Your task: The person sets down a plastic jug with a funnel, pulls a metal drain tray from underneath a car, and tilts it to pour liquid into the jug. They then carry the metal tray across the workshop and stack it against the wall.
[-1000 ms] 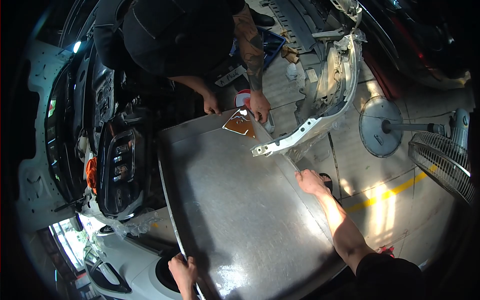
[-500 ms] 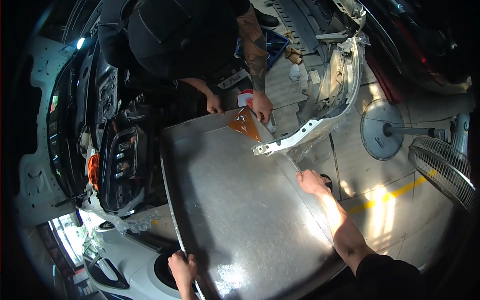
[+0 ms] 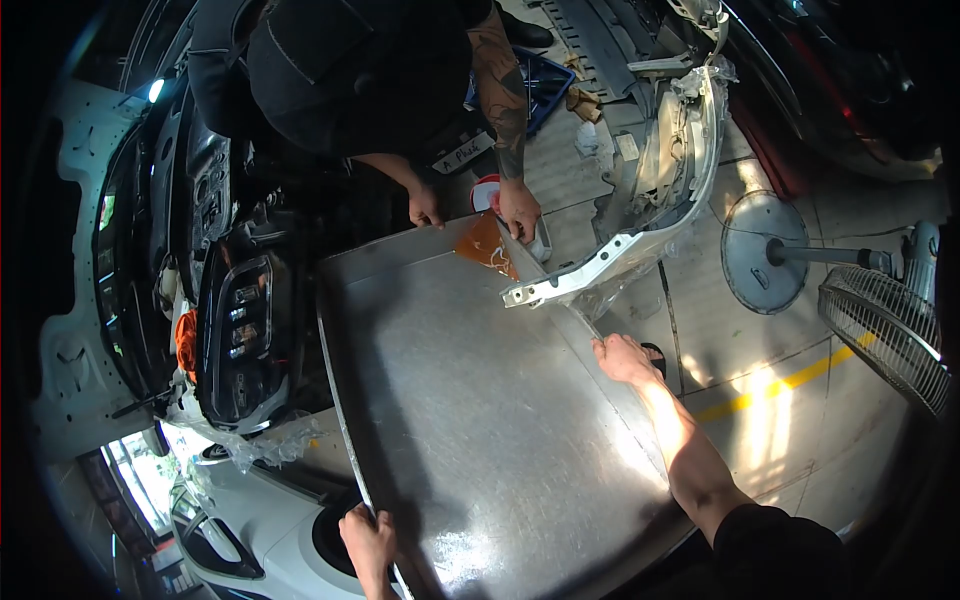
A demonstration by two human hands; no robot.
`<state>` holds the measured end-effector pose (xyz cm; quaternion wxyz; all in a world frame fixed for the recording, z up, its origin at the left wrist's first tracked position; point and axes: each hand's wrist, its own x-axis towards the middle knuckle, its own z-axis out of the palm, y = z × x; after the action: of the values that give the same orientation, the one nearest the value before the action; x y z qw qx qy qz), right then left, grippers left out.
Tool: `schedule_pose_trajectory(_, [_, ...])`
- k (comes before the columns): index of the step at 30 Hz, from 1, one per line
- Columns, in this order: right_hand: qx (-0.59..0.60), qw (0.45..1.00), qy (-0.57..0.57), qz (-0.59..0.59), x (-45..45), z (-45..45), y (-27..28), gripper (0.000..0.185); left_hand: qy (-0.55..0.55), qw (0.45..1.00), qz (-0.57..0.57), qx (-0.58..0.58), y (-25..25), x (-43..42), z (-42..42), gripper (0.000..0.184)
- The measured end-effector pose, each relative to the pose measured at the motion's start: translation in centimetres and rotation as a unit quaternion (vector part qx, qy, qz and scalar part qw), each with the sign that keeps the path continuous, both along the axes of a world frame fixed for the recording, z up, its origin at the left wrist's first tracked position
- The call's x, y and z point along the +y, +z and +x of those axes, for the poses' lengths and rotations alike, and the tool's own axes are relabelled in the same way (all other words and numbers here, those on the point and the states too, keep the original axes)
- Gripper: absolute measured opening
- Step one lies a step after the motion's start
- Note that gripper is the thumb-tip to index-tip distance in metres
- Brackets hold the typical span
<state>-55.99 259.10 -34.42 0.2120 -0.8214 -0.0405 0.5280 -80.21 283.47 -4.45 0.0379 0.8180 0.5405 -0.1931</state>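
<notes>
A large shallow metal tray (image 3: 480, 400) lies tilted in front of me, with brown liquid (image 3: 486, 247) pooled in its far corner. My left hand (image 3: 368, 540) is closed round the tray's left rim near the bottom of the view. Fingers of my right hand (image 3: 624, 358) are wrapped over the right rim. Across from me, a co-worker in dark clothes and a cap (image 3: 330, 80) holds the far corner with both hands, one (image 3: 426, 207) on the far rim and the other (image 3: 519, 210) at the corner. Beside that corner sits a red and white round container (image 3: 486, 192).
A white bumper frame (image 3: 640, 245) reaches over the tray's right edge. On the right stand a round metal base (image 3: 765, 252) and a fan (image 3: 885, 325). A headlight (image 3: 245, 330) and car parts are at the left, above a light-coloured car (image 3: 270, 520).
The brown liquid has shifted and spread toward the corner, its shiny highlights changing. Both of my hands keep their hold on the tray, as do the co-worker's.
</notes>
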Motion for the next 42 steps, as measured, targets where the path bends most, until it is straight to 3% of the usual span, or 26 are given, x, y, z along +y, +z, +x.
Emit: schedule_pose_trajectory(42, [0.017,1.000,0.009,0.015,-0.1,0.9,0.1,0.050,0.025,0.996,-0.060,-0.064,2.9,-0.7,2.2,0.022])
